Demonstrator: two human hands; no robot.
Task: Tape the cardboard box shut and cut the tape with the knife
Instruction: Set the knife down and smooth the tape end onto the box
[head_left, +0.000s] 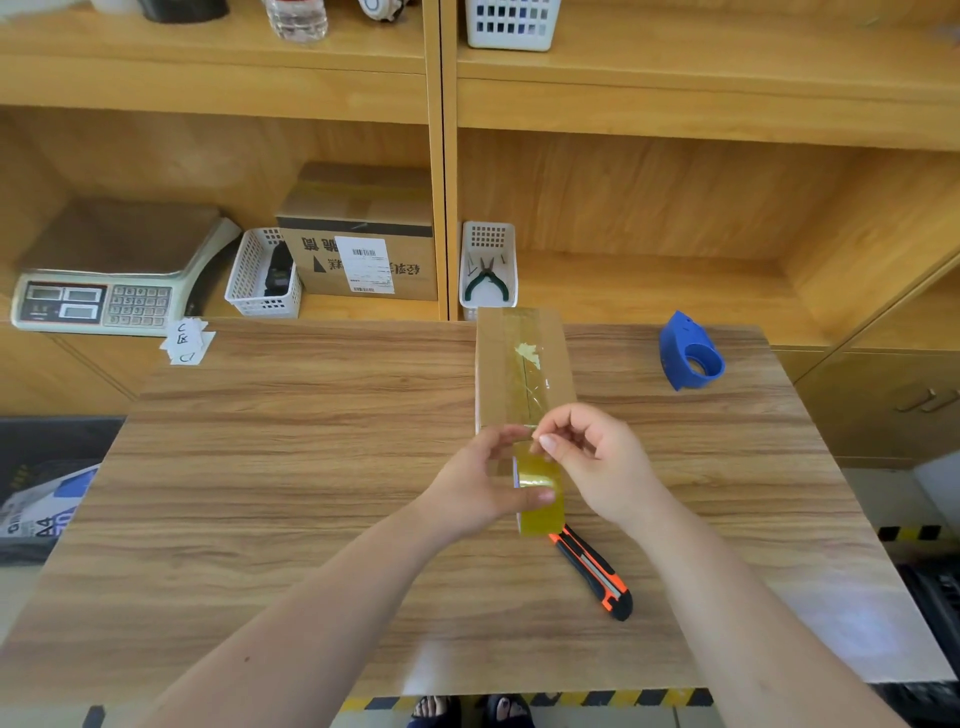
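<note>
Your left hand (485, 480) grips the tape roll (540, 501) at the cardboard box's (522, 364) near end; right fingers (550, 441) pinch the strip. Keep it taut; the knife (592, 571) lies on the table (311, 467) just behind the roll.

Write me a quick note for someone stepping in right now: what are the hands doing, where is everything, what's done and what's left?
Left hand: holds the tape roll at the near end of the cardboard box.
Right hand: pinches the tape just above the roll.
Knife: on the table, just behind the roll, untouched.
Done: tape runs along the box's top seam.
Left: press the tape down at the near end, then cut it with the knife.
</note>
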